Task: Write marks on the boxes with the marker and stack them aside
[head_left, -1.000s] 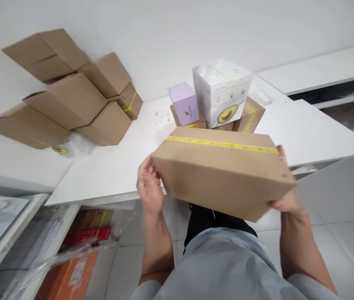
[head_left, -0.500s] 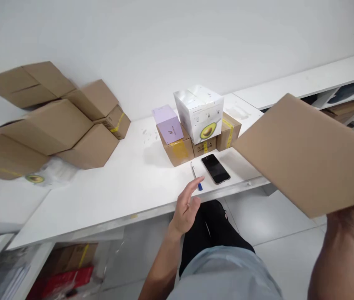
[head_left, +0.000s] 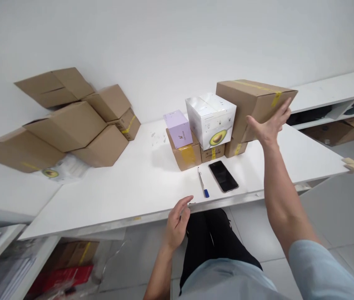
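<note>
My right hand [head_left: 272,125] grips a large brown cardboard box [head_left: 256,102] at its front right corner, the thumb on one face and the fingers along another. This box sits above a small taped carton [head_left: 235,149], beside a white box with an avocado picture [head_left: 211,121]. Whether its whole base rests there is hidden. My left hand [head_left: 178,223] hovers by the table's front edge, empty, fingers loosely extended and thumb apart. Nearest to it on the table are a marker with a blue cap [head_left: 202,183] and a black phone [head_left: 223,176].
A lilac box [head_left: 178,128] stands on a taped carton [head_left: 185,156]. Several brown boxes [head_left: 67,125] are piled at the left of the white table [head_left: 117,187]. Low shelves [head_left: 336,108] line the right side. A red item [head_left: 67,278] lies below, at lower left.
The large cardboard box has moved leftward from the right side, in my right hand, onto the stack beside the white box. My left hand has shifted slightly down and left in view.
</note>
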The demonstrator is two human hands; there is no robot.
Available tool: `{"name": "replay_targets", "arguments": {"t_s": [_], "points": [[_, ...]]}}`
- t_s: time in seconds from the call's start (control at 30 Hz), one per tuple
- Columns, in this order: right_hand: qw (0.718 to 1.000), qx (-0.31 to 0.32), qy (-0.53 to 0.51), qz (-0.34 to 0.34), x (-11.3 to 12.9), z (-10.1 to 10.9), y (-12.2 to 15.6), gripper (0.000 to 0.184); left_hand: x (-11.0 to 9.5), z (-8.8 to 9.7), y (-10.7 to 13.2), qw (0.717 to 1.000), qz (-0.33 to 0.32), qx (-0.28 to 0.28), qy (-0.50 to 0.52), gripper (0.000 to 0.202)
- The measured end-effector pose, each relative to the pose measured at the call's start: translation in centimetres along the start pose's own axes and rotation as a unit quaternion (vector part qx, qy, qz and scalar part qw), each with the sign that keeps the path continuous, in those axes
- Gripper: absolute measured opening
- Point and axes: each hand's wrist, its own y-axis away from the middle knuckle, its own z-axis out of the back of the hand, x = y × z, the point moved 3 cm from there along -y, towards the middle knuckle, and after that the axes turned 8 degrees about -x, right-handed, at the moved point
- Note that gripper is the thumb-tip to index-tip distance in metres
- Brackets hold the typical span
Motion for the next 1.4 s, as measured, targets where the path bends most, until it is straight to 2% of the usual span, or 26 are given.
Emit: {"name": "replay_targets", "arguments": {"t_s": [0.1, 0.23, 0.3, 0.37, 0.4, 0.47, 0.53, 0.6, 0.7, 0.77, 0.83, 0.93, 1.07, 1.2, 1.3, 1.4], "points": [[0.994, 0.029, 0.009, -0.109, 2.0, -1.4, 0.9, 0.155, 0.6, 1.0, 0.1, 0.999, 0.010, -0.020, -0.034, 0.031], [0.992, 0.074, 0.006, -0.104, 2.1, -0.7, 0.9, 0.155, 0.4, 1.8, -1.6, 0.995, -0.007, -0.065, -0.080, 0.035], [0.994, 0.075, -0.013, -0.082, 1.0, -0.1, 0.8, 0.145, 0.0, 1.9, -3.6, 0.992, -0.013, -0.086, -0.091, 0.040], [0.997, 0.029, -0.054, -0.048, -0.3, 0.8, 1.4, 0.126, -0.7, 1.7, -6.3, 0.987, -0.033, -0.119, -0.105, 0.048], [0.996, -0.007, -0.080, -0.041, -1.1, 1.2, 2.2, 0.113, -1.4, 1.6, -7.8, 0.977, -0.070, -0.152, -0.134, 0.051], [0.985, -0.083, -0.133, -0.068, -2.6, 2.0, 4.9, 0.087, -3.1, 1.0, -11.0, 0.949, -0.147, -0.205, -0.190, 0.057], [0.964, -0.133, -0.168, -0.158, -4.2, 2.4, 9.0, 0.071, -4.9, 0.0, -14.4, 0.922, -0.194, -0.241, -0.231, 0.062], [0.946, -0.124, -0.172, -0.244, -5.5, 2.3, 13.5, 0.057, -6.8, -1.2, -17.5, 0.902, -0.206, -0.271, -0.265, 0.066], [0.937, -0.085, -0.168, -0.293, -6.9, 1.9, 18.8, 0.046, -9.3, -2.8, -21.2, 0.887, -0.204, -0.281, -0.303, 0.065], [0.935, -0.067, -0.165, -0.305, -7.6, 1.8, 20.5, 0.044, -10.3, -3.6, -22.8, 0.888, -0.181, -0.278, -0.318, 0.061], [0.935, -0.054, -0.166, -0.309, -8.1, 1.6, 20.8, 0.042, -10.7, -4.0, -23.7, 0.892, -0.151, -0.276, -0.324, 0.058], [0.937, -0.052, -0.160, -0.305, -8.4, 1.6, 19.4, 0.042, -10.5, -4.0, -24.4, 0.900, -0.107, -0.264, -0.329, 0.055], [0.947, -0.111, -0.134, -0.269, -7.5, 2.3, 14.9, 0.046, -9.8, -4.1, -24.8, 0.902, -0.094, -0.254, -0.335, 0.055], [0.965, -0.150, -0.132, -0.172, -5.4, 2.8, 10.8, 0.037, -9.6, -4.4, -25.0, 0.896, -0.097, -0.270, -0.338, 0.048], [0.969, -0.117, -0.150, -0.159, -4.4, 2.7, 11.4, 0.032, -9.2, -3.7, -25.3, 0.896, -0.104, -0.295, -0.315, 0.048], [0.959, -0.076, -0.168, -0.217, -4.7, 3.1, 15.1, 0.031, -8.2, -0.7, -25.1, 0.893, -0.138, -0.354, -0.241, 0.045]]}}
